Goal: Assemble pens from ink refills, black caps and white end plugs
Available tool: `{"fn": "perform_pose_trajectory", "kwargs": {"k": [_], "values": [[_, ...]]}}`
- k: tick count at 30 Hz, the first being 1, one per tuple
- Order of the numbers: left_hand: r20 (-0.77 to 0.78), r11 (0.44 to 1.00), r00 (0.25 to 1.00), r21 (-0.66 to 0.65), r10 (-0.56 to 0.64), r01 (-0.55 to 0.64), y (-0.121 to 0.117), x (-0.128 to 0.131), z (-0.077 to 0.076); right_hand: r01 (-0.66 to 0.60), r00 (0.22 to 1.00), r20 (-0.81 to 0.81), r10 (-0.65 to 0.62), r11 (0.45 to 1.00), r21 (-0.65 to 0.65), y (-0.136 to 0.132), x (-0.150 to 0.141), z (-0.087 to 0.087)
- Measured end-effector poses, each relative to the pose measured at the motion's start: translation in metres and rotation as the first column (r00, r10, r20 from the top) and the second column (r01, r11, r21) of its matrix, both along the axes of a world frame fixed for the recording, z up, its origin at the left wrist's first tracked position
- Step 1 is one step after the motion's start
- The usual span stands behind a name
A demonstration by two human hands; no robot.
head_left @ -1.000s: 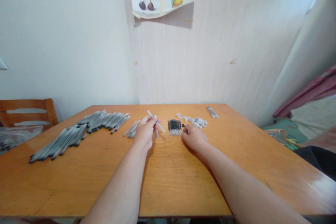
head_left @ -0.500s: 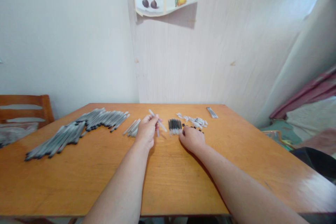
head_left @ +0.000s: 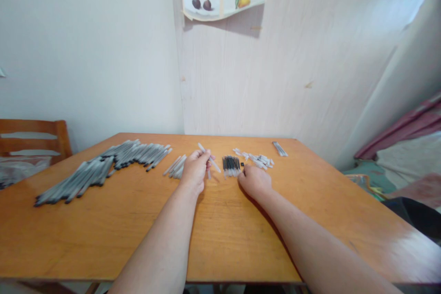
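My left hand [head_left: 194, 172] is closed on a translucent white pen barrel [head_left: 215, 164], which slants down to the right. A second pale tube [head_left: 209, 174] points down below its fingers. My right hand [head_left: 255, 181] rests low over the table with its fingers curled under. Whatever those fingers may hold is hidden. Just beyond them lies a small black piece [head_left: 242, 164]. Between the hands is a row of thin pen refills [head_left: 231, 164], dark at the far part and pale at the near ends. Behind my right hand spread several short whitish pen caps [head_left: 262, 161].
Loose pale barrels [head_left: 175, 166] lie left of my left hand. A large pile of black-tipped pens [head_left: 77, 183] covers the table's left side. At the back right lies a small bundle of thin sticks [head_left: 279, 148]. A wooden chair [head_left: 62, 138] stands at the left.
My right hand shifted slightly left, then back right, staying by the black pieces. Black bits seen behind it half a second ago are now covered. My left hand keeps its hold; the view drifted slightly.
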State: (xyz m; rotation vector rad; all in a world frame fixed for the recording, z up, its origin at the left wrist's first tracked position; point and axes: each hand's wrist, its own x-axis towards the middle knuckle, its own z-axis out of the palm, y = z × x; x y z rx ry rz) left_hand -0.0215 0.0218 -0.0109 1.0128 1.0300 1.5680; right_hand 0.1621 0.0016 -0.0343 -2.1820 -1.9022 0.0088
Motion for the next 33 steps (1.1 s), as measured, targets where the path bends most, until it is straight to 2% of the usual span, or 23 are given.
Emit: {"fn": "perform_pose_trajectory", "kwargs": {"k": [6,8,10,13,15,20,24,28,30,33], "values": [[-0.043,0.999,0.998,-0.035,-0.035,0.034,-0.003,0.001,0.0,0.033,0.996,-0.091,-0.023,0.993,0.114,-0.001,0.013,0.009],[-0.06,0.997,0.996,-0.049,-0.068,0.066,-0.004,0.002,0.0,-0.023,0.985,-0.162,0.053,0.983,0.18,-0.002,0.017,0.011],[-0.072,0.993,0.992,-0.061,-0.106,0.102,-0.005,0.003,-0.001,-0.113,0.949,-0.258,0.183,0.958,0.264,-0.003,0.019,0.011],[-0.061,0.983,0.982,-0.061,-0.176,0.172,-0.007,0.004,-0.001,-0.244,0.829,-0.402,0.388,0.899,0.363,-0.005,0.017,0.01],[-0.019,0.97,0.971,-0.058,-0.239,0.238,-0.008,0.005,0.0,-0.292,0.744,-0.487,0.458,0.878,0.379,-0.007,0.013,0.01],[0.065,0.945,0.943,-0.001,-0.327,0.328,-0.01,0.004,0.006,-0.308,0.563,-0.697,0.444,0.895,0.322,-0.013,0.007,0.012],[0.03,0.935,0.934,0.005,-0.355,0.355,-0.012,0.003,0.006,-0.184,0.328,-0.864,0.381,0.923,0.337,-0.013,0.01,0.018],[-0.014,0.916,0.916,-0.026,-0.401,0.401,-0.014,0.006,0.004,-0.015,0.098,-0.941,0.324,0.946,0.324,-0.012,0.014,0.025],[-0.038,0.9,0.9,-0.044,-0.435,0.433,-0.015,0.008,0.004,0.048,0.026,-0.949,0.313,0.948,0.314,-0.012,0.017,0.028],[-0.134,0.902,0.892,-0.068,-0.431,0.426,-0.018,0.011,0.004,0.156,-0.016,-0.934,0.358,0.923,0.351,-0.01,0.025,0.031]]}}
